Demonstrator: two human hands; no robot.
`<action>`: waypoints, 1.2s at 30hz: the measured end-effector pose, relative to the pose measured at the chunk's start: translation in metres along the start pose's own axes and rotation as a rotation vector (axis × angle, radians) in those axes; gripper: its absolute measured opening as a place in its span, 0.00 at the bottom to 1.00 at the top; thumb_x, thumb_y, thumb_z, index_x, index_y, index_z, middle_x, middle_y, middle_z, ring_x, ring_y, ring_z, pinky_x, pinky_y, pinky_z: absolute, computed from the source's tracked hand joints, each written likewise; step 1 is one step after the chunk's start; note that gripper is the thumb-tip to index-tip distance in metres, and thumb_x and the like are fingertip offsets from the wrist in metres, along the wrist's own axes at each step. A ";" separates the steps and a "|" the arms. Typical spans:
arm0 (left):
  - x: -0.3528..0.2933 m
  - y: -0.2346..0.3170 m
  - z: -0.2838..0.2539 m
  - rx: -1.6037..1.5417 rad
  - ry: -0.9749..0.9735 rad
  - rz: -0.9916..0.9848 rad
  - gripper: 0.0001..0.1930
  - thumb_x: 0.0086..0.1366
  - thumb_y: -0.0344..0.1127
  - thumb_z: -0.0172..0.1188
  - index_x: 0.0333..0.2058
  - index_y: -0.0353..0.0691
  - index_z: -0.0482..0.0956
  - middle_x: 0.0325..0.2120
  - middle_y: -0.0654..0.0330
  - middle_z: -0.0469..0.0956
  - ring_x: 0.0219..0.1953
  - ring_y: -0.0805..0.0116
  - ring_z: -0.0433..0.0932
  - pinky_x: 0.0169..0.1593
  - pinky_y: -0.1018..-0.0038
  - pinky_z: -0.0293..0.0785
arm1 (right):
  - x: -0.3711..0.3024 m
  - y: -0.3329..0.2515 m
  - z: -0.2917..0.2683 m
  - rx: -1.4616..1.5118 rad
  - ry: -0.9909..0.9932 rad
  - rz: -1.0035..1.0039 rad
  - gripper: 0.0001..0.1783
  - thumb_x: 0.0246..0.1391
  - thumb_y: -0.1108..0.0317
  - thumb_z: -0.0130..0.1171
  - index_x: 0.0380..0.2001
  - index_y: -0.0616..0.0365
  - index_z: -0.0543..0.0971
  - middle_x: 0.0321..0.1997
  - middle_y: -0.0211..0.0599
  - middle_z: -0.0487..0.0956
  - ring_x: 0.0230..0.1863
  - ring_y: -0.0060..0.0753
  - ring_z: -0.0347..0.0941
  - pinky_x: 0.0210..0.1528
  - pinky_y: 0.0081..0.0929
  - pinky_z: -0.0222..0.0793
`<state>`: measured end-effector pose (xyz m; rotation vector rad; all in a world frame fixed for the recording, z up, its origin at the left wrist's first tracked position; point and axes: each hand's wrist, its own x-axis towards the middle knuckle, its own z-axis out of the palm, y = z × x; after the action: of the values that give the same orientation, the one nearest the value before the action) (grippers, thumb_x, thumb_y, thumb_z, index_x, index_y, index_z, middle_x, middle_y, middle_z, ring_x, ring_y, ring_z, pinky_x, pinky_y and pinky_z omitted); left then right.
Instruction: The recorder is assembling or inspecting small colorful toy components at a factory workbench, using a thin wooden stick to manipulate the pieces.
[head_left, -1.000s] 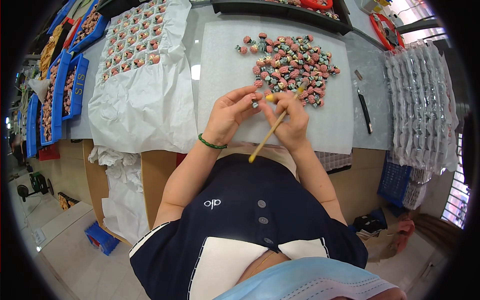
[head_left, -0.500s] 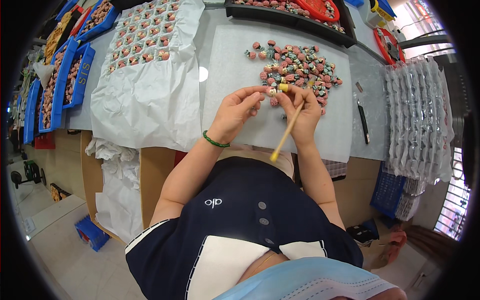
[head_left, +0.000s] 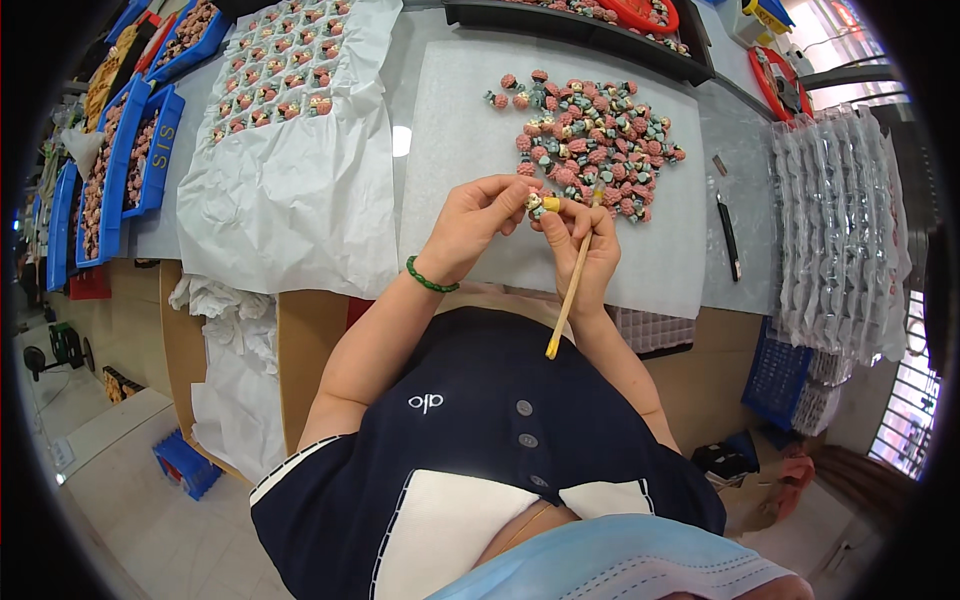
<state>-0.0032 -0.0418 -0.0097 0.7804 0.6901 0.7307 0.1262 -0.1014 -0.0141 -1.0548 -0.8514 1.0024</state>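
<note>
A small figurine (head_left: 535, 207) with a pink top and pale face is pinched between the thumb and forefinger of my left hand (head_left: 470, 225), which has a green bead bracelet at the wrist. My right hand (head_left: 588, 260) is closed round a thin wooden stick (head_left: 570, 295) with a yellow lower end. A yellow cover (head_left: 551, 204) sits on a right fingertip, against the figurine; the right thumb is close beneath. Beyond both hands, a heap of similar pink and grey-green figurines (head_left: 600, 140) lies on a white foam sheet (head_left: 450, 120).
Left of the sheet, figurines fill a white compartment tray (head_left: 270, 85) on crumpled paper (head_left: 290, 210). Blue bins (head_left: 155, 150) stand farther left. A black tray (head_left: 580, 38) lies at the back. To the right are a black pen-shaped tool (head_left: 729, 240) and stacked clear plastic trays (head_left: 830, 240).
Both hands have come slightly nearer to my body with the figurine. It has turned, showing more of its face and body. The stick now stands steeper, its lower end closer to me.
</note>
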 end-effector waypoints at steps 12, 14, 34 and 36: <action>0.004 -0.005 0.001 -0.203 -0.105 0.017 0.10 0.59 0.27 0.52 0.39 0.34 0.73 0.36 0.59 0.74 0.37 0.77 0.70 0.41 0.81 0.65 | 0.003 0.008 -0.023 -0.458 -0.115 -0.373 0.18 0.43 0.84 0.57 0.22 0.58 0.58 0.38 0.48 0.71 0.40 0.31 0.72 0.44 0.24 0.70; 0.006 -0.005 0.000 -0.220 -0.120 0.019 0.10 0.58 0.26 0.52 0.40 0.34 0.72 0.36 0.59 0.74 0.38 0.76 0.70 0.42 0.80 0.65 | 0.005 0.005 -0.020 -0.421 -0.096 -0.368 0.18 0.42 0.84 0.58 0.22 0.58 0.58 0.38 0.48 0.71 0.40 0.31 0.72 0.44 0.24 0.70; -0.007 -0.005 -0.016 0.103 0.015 0.101 0.17 0.58 0.25 0.53 0.47 0.30 0.66 0.42 0.56 0.68 0.41 0.72 0.71 0.40 0.79 0.71 | 0.017 -0.006 -0.004 -0.269 -0.242 0.028 0.17 0.42 0.82 0.59 0.21 0.58 0.59 0.36 0.43 0.74 0.35 0.24 0.71 0.39 0.19 0.69; -0.017 -0.003 -0.019 0.147 0.022 0.149 0.16 0.58 0.24 0.51 0.47 0.31 0.68 0.42 0.59 0.68 0.42 0.74 0.70 0.45 0.78 0.69 | 0.016 -0.004 0.006 -0.316 -0.215 0.039 0.17 0.42 0.84 0.58 0.21 0.58 0.59 0.35 0.43 0.74 0.35 0.23 0.71 0.39 0.19 0.68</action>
<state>-0.0266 -0.0499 -0.0173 0.9671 0.7165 0.8314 0.1268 -0.0853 -0.0069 -1.2472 -1.1977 1.0488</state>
